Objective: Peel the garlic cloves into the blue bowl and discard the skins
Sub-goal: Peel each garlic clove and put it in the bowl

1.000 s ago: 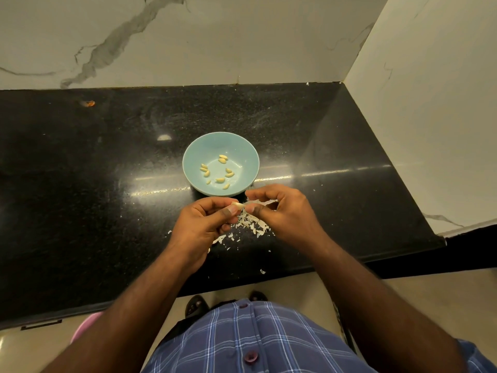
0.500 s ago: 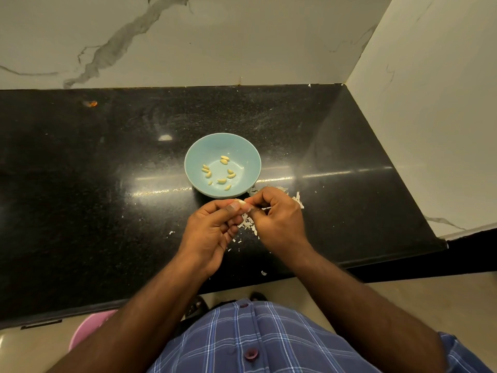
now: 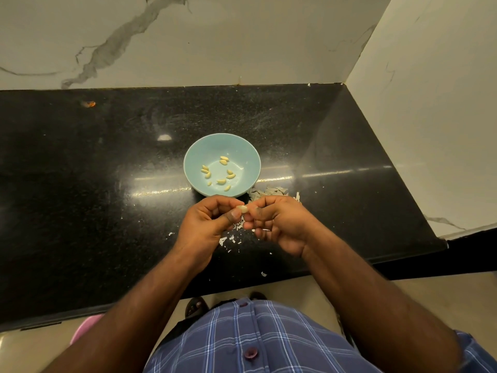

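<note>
bowl: the blue bowl (image 3: 188, 168) stands on the black counter (image 3: 80, 184) at 12 o'clock from our hands, just beyond them
done: about ten peeled cloves (image 3: 218, 171) already lie inside it, loose on the bottom
in hand: one garlic clove (image 3: 243, 209) sits between our two hands, pale and, as far as we can tell, mostly bare
left hand: our left hand (image 3: 207, 224) is curled, thumb and forefinger pinching the clove from 9 o'clock
right hand: our right hand (image 3: 279, 224) is curled too, its fingertips (image 3: 254, 211) closed at the clove's 3 o'clock end; whether they pinch the clove itself or a strip of skin we cannot tell
skins: papery skins (image 3: 269, 191) lie heaped at 4 o'clock of the bowl, with more scraps (image 3: 228, 239) under our hands toward 6 o'clock
left to do: we judge this clove must be finished and dropped in the bowl, and every skin is not yet discarded
unpeeled stock: we see no other unpeeled cloves, though some may be hidden under our hands
</note>
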The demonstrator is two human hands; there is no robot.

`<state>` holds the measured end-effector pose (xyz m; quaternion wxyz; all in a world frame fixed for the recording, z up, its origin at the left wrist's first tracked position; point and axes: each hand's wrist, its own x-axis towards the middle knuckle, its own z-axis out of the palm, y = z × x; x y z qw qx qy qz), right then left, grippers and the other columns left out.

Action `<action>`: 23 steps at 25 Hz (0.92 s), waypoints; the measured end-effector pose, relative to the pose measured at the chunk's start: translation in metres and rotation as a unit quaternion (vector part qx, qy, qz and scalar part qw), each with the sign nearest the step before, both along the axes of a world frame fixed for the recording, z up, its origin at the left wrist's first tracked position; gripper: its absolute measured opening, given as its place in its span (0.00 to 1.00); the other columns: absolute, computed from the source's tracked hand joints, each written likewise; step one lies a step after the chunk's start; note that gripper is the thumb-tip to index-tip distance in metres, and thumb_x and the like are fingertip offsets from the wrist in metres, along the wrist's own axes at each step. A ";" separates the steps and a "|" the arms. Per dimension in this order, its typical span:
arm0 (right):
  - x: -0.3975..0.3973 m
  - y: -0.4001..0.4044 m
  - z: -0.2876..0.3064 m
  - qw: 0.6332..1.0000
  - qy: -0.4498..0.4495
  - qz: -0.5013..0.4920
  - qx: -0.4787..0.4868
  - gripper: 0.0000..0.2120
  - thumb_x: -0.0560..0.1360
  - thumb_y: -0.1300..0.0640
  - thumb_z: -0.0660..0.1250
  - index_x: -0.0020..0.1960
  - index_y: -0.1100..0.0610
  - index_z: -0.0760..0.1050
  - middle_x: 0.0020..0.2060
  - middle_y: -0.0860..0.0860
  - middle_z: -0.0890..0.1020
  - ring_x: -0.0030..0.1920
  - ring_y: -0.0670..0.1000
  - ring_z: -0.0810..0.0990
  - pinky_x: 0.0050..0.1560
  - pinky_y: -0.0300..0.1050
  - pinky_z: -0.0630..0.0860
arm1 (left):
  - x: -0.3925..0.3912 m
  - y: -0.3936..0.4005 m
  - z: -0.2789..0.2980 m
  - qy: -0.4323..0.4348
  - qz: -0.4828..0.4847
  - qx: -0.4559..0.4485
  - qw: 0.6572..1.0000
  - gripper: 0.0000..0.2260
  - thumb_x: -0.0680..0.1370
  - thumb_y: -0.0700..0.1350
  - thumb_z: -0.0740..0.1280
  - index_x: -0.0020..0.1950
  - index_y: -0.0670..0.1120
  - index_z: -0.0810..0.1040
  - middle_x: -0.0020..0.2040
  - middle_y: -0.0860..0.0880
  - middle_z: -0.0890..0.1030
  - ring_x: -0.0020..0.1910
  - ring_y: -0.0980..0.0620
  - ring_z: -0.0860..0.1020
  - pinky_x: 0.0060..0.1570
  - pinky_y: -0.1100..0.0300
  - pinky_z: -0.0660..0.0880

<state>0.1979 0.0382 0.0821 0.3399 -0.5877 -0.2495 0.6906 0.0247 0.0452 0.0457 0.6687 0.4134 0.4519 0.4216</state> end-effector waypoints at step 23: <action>-0.018 -0.007 -0.022 0.970 -0.119 -0.100 0.188 0.03 0.74 0.65 0.75 0.47 0.63 0.85 0.35 0.52 0.85 0.34 0.46 0.81 0.37 0.38 0.77 | 0.008 0.001 -0.008 -0.031 0.037 0.001 0.999 0.01 0.74 0.42 0.75 0.44 0.47 0.85 0.40 0.43 0.82 0.37 0.53 0.76 0.38 0.61 0.73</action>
